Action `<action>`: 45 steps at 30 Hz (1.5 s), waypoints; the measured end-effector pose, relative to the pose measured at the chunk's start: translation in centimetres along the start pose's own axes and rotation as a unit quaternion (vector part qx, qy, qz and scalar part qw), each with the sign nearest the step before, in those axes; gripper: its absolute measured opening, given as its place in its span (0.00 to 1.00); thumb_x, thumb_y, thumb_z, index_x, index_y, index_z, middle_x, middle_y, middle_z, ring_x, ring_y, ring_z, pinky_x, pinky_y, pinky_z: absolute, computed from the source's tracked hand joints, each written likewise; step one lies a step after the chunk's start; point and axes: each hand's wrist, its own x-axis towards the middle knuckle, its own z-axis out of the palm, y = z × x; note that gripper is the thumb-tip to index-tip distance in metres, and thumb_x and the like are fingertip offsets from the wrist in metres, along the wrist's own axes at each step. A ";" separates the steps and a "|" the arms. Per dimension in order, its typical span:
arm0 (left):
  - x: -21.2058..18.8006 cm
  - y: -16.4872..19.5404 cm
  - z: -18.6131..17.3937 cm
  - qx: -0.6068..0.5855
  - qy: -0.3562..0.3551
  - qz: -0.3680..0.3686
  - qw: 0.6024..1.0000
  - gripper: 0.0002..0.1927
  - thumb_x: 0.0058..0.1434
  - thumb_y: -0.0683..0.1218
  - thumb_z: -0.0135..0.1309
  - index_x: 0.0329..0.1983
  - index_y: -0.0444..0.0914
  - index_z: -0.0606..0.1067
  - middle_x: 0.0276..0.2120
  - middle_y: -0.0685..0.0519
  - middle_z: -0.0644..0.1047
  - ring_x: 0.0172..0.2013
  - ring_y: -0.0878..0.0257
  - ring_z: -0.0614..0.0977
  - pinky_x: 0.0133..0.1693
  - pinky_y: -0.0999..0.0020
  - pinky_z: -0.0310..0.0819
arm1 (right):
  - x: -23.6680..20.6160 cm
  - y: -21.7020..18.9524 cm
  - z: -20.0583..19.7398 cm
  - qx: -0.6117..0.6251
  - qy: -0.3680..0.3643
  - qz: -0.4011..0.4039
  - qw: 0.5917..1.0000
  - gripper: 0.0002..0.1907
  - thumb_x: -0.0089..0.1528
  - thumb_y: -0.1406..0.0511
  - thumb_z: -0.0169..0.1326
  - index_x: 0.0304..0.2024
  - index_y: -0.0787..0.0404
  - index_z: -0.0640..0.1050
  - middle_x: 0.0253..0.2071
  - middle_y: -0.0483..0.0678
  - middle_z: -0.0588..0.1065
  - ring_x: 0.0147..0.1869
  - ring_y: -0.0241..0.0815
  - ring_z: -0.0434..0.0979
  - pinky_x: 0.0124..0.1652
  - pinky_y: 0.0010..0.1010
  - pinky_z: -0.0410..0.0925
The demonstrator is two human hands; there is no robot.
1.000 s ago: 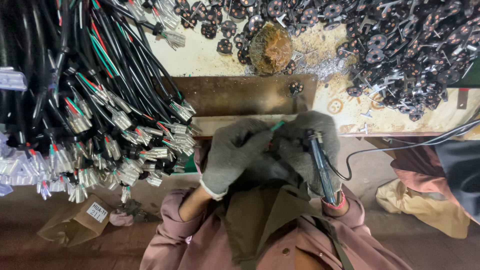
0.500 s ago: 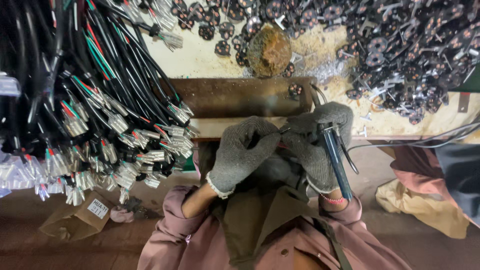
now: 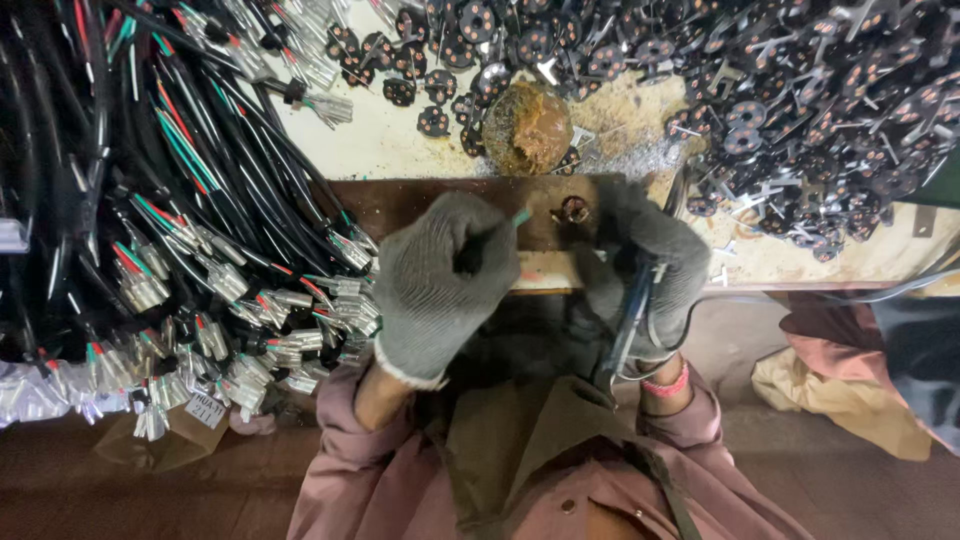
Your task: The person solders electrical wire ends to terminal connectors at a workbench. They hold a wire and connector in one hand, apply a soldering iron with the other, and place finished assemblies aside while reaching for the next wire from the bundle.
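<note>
Both my hands wear grey knitted gloves. My left hand (image 3: 442, 285) is closed around a thin wire whose green tip (image 3: 522, 215) sticks out toward the right. My right hand (image 3: 645, 270) grips a dark pen-shaped tool (image 3: 628, 330) with a cable; its tip is hidden behind the glove. Between the hands, on a brown wooden block (image 3: 420, 200), lies a small round black part (image 3: 574, 209). Just beyond the block sits a brown lump of paste (image 3: 527, 125).
A thick bundle of black cables with red, green and white cores and metal terminals (image 3: 180, 260) fills the left side. A heap of small round black parts (image 3: 800, 110) covers the bench at the upper right. Crumpled cloth (image 3: 830, 395) lies at the lower right.
Both hands have moved up toward the wooden block. The left hand came away from the right and now holds the wire over the block; the right hand has carried the tool forward.
</note>
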 end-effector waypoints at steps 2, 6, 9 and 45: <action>-0.8 -1.1 -0.3 -0.020 -0.069 -0.044 0.996 0.05 0.62 0.43 0.61 0.36 0.38 0.76 0.28 0.50 0.79 0.26 0.58 0.84 0.33 0.66 0.77 | 0.4 -0.3 0.0 -0.197 -0.027 0.008 0.980 0.15 0.58 0.73 0.64 0.47 0.63 0.80 0.42 0.49 0.80 0.40 0.39 0.80 0.42 0.28 0.71; -1.0 -3.7 0.2 0.002 -0.119 0.014 0.993 0.06 0.64 0.44 0.61 0.39 0.38 0.77 0.32 0.48 0.80 0.32 0.54 0.85 0.35 0.64 0.77 | 0.1 -0.6 0.6 -0.295 -0.055 -0.085 0.950 0.13 0.58 0.71 0.69 0.42 0.59 0.80 0.44 0.50 0.82 0.45 0.42 0.83 0.41 0.28 0.73; -1.0 -4.3 0.6 0.022 -0.158 0.011 0.987 0.06 0.64 0.45 0.60 0.40 0.40 0.78 0.34 0.49 0.82 0.33 0.53 0.86 0.34 0.62 0.78 | -0.6 -0.3 0.3 -0.391 -0.076 -0.057 0.915 0.17 0.51 0.64 0.71 0.41 0.61 0.83 0.36 0.51 0.80 0.38 0.49 0.79 0.39 0.38 0.71; -2.2 -5.9 4.1 0.180 -0.120 0.155 0.964 0.11 0.57 0.48 0.61 0.40 0.41 0.74 0.34 0.49 0.76 0.37 0.50 0.80 0.34 0.54 0.75 | -3.7 3.5 -4.4 -0.311 -0.145 -0.170 0.924 0.15 0.53 0.65 0.67 0.42 0.60 0.80 0.36 0.51 0.80 0.38 0.53 0.82 0.39 0.38 0.73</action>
